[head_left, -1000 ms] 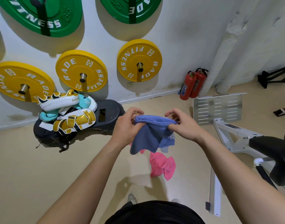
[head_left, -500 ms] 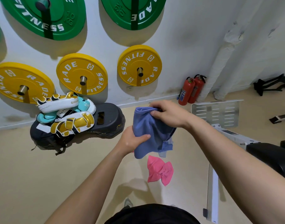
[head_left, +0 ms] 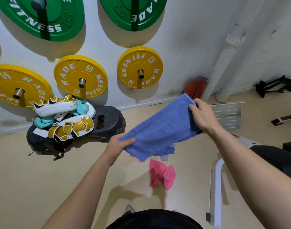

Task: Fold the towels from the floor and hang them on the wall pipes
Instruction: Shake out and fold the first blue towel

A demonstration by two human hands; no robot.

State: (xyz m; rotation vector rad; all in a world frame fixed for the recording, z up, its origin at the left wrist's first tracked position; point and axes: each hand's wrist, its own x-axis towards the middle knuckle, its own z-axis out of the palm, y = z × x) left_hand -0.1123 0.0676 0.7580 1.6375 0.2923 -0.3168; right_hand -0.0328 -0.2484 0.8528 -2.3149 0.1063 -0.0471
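A blue towel [head_left: 159, 129] is stretched slantwise in the air between my two hands, above the floor. My left hand [head_left: 120, 146] grips its lower left end. My right hand [head_left: 203, 116] grips its upper right end. A crumpled pink towel [head_left: 161, 176] lies on the beige floor below the blue one. White wrapped wall pipes [head_left: 224, 63] run up the wall at the right.
Yellow weight plates [head_left: 139, 66] and green ones [head_left: 47, 17] hang on pegs on the white wall. Boxing pads [head_left: 63, 119] lie stacked on a black bag by the wall. A red fire extinguisher [head_left: 195, 87] stands by the pipes. A white bench frame [head_left: 215, 187] stands at the right.
The bunched blue towel has been pulled out long. My right hand moved up and right with one end, my left hand slid down and left to the other end.
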